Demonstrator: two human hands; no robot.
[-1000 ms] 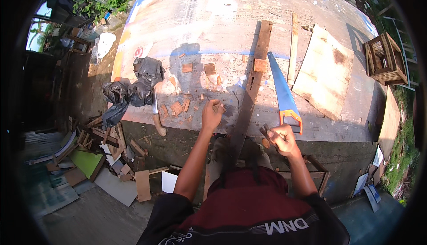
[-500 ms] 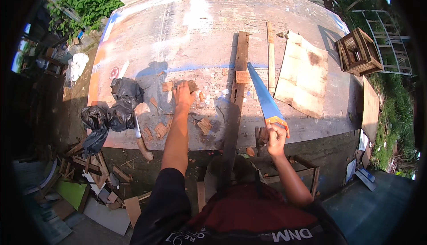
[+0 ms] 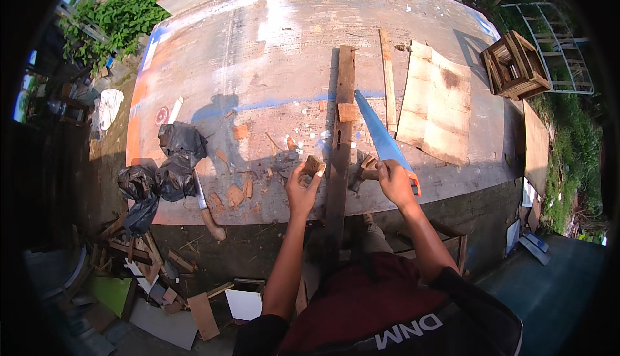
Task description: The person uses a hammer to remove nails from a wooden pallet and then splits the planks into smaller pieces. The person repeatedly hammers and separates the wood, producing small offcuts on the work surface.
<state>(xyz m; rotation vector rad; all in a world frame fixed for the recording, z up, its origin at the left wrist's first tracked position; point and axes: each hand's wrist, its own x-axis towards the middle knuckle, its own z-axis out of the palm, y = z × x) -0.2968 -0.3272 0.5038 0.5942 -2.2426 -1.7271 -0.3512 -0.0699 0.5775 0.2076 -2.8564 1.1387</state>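
Observation:
My left hand [image 3: 302,188] pinches a small wood block [image 3: 314,165] above the near part of the table, just left of a long plank [image 3: 346,78]. To the plank's right, my right hand [image 3: 395,183] is closed around the wooden handle of what looks like a hammer [image 3: 356,179], its dark head toward the plank. A handsaw [image 3: 381,130] with a blue blade and orange handle lies on the table beside and partly behind that hand. Another wood block [image 3: 347,112] rests on the plank, whose near end overhangs the table edge toward me.
Black plastic bags [image 3: 177,162] and a large knife [image 3: 205,204] lie on the table [image 3: 284,72] at left, near scattered wood offcuts [image 3: 235,195]. A cardboard sheet [image 3: 436,104] and thin strip [image 3: 388,81] lie at right, before a wooden crate [image 3: 516,65]. Scrap boards [image 3: 161,314] cover the lower-left ground.
My left hand has come right and nearer from the offcuts, lifting a wood block. My right hand has moved slightly away from me, bringing the hammer off the table edge toward the plank.

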